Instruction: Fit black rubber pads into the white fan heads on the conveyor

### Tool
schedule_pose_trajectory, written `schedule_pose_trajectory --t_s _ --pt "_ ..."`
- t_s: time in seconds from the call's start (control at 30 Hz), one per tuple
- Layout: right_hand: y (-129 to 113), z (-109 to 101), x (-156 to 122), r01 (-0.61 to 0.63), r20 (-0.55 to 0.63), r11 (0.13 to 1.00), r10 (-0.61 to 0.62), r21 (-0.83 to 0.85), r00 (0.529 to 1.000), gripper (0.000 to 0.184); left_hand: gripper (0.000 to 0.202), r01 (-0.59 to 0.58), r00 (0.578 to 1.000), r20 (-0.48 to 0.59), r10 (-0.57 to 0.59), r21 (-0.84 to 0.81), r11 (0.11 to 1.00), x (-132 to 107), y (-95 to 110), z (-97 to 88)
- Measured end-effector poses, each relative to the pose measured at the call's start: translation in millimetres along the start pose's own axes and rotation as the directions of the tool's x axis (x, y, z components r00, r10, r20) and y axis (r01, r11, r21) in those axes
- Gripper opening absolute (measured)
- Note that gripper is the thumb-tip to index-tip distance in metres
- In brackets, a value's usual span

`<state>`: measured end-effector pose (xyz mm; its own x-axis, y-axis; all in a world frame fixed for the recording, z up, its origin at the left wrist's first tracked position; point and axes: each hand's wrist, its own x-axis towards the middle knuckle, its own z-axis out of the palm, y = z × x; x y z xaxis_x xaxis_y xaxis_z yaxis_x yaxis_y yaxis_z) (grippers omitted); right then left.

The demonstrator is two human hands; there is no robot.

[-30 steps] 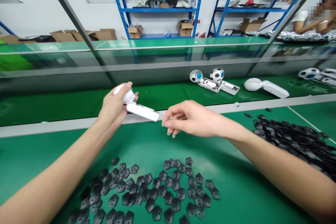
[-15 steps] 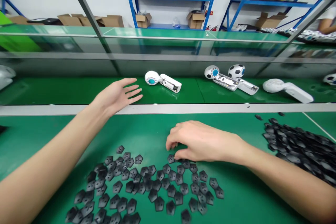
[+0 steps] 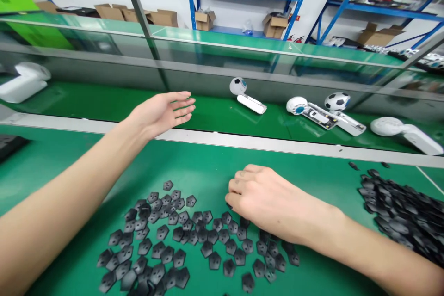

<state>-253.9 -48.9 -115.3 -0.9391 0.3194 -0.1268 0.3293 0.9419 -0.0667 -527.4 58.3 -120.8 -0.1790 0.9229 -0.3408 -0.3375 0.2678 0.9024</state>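
Right hand (image 3: 274, 199) is curled down over the top edge of a loose heap of black pentagon patches (image 3: 206, 249) on the green bench (image 3: 208, 162). The fingers (image 3: 236, 189) are bunched, but I can't tell if they've actually pinched one. Left hand (image 3: 161, 112) is open and empty, held up just past the grey rail (image 3: 243, 141). The patches look thin, light and a bit flexible, so I'd go for an edge or corner; they overlap, which makes singles fiddly. A second heap (image 3: 395, 212) sits near the bench's right edge, and white ball-headed gadgets (image 3: 251, 103) lie on the green belt (image 3: 215, 120) behind the rail.
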Motion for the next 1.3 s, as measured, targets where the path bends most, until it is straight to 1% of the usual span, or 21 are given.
schedule_pose_trajectory --t_s 0.2,0.33,0.47,0.53,0.63,0.9,1.07,1.13,1.2,1.23,1.3 --pt "-7 2 2 0.036 -0.039 0.996 -0.039 -0.078 0.998 0.024 0.007 0.025 1.0 -0.012 -0.025 -0.023 0.999 -2 1 0.8" --pt "-15 9 3 0.039 -0.1 0.991 -0.052 -0.129 0.994 0.023 0.011 0.034 0.999 -0.019 -0.034 -0.036 0.999 -3 3 1.2" --pt "-22 18 6 0.051 -0.145 0.985 -0.075 -0.163 0.987 0.025 0.011 0.039 0.998 -0.055 -0.041 -0.028 0.999 -1 3 -2.2" --pt "-23 20 8 0.054 -0.168 0.982 -0.086 -0.181 0.982 0.026 0.011 0.029 0.998 -0.053 -0.03 -0.018 0.999 0 4 -4.4" --pt "-23 20 11 0.044 -0.173 0.979 -0.079 -0.201 0.982 0.023 0.011 0.021 0.999 -0.039 -0.022 -0.006 1.0 1 5 -6.2" --pt "-23 23 17 -0.004 -0.191 0.981 -0.034 -0.194 0.981 0.021 0.01 0.037 0.997 -0.065 -0.038 -0.024 0.999 -3 6 -3.7" --pt "-25 29 23 -0.04 -0.198 0.981 0.001 -0.191 0.98 0.021 0.01 0.049 0.998 -0.039 -0.05 -0.02 0.999 -6 5 -5.1" --pt "-23 30 26 -0.059 -0.21 0.981 0.02 -0.185 0.978 0.02 0.008 0.065 0.997 -0.039 -0.065 -0.013 0.998 -2 4 -9.4" --pt "-17 28 27 -0.078 -0.193 0.983 0.046 -0.165 0.98 0.018 0.004 0.066 0.998 -0.006 -0.066 0.004 0.998 3 2 -15.5" --pt "-11 26 27 -0.082 -0.165 0.987 0.058 -0.14 0.985 0.015 0.009 0.06 0.998 0.011 -0.06 0.025 0.998 7 1 -18.8" --pt "2 20 26 -0.08 -0.101 0.995 0.075 -0.056 0.992 0.006 0.021 0.043 0.999 0.012 -0.044 0.088 0.995 14 -1 -24.8"
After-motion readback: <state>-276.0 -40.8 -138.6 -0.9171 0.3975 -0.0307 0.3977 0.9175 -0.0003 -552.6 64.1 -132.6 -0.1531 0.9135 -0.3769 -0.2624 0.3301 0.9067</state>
